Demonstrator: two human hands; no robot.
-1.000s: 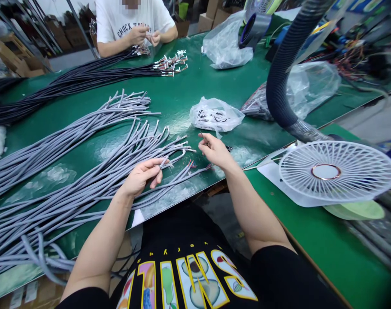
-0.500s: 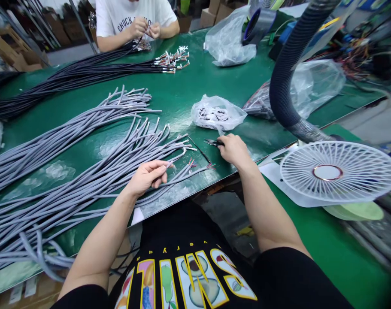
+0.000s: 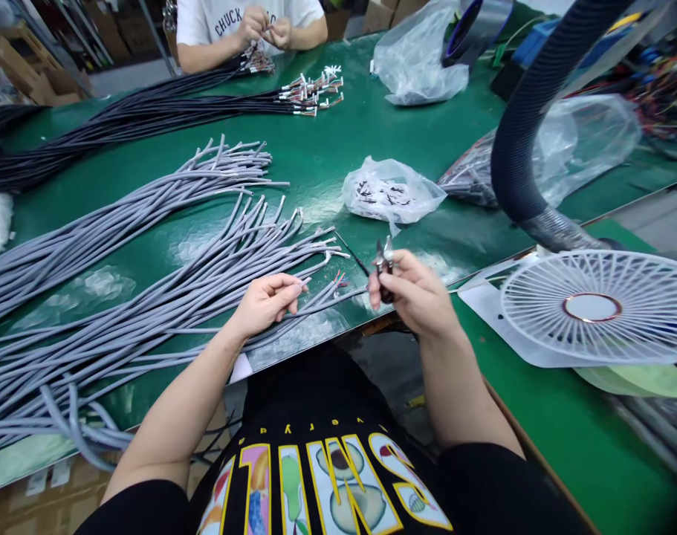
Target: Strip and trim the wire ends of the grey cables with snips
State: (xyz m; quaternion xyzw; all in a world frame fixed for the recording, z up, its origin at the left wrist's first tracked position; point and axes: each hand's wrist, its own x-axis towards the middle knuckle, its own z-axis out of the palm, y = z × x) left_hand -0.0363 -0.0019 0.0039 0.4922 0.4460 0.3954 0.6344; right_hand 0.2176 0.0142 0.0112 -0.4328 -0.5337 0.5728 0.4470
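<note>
My left hand [image 3: 268,303] is closed, pinching the pale end of a grey cable [image 3: 305,281] between thumb and fingers. To its right, my right hand [image 3: 419,291] grips small wire cutters [image 3: 383,261] with dark handles, their jaws pointing up and away from me. The cutters and the cable end are apart. Beside my left hand lies a spread bundle of grey cables [image 3: 165,297] on the green table. Between the hands, a few cable ends show red and blue inner wires [image 3: 339,280]. A thin dark rod [image 3: 352,253] lies behind them.
Farther back are another grey cable bundle [image 3: 148,197] and black cables with white connectors [image 3: 204,108]. A co-worker [image 3: 254,30] sits across the table [image 3: 316,163]. A plastic bag of small parts [image 3: 394,192], a black hose [image 3: 510,134] and a white fan [image 3: 594,305] stand right.
My right hand has lifted the wire cutters off the table, brought them nearer to me and turned their jaws upward. My left hand still pinches the cable, and the view has shifted slightly.
</note>
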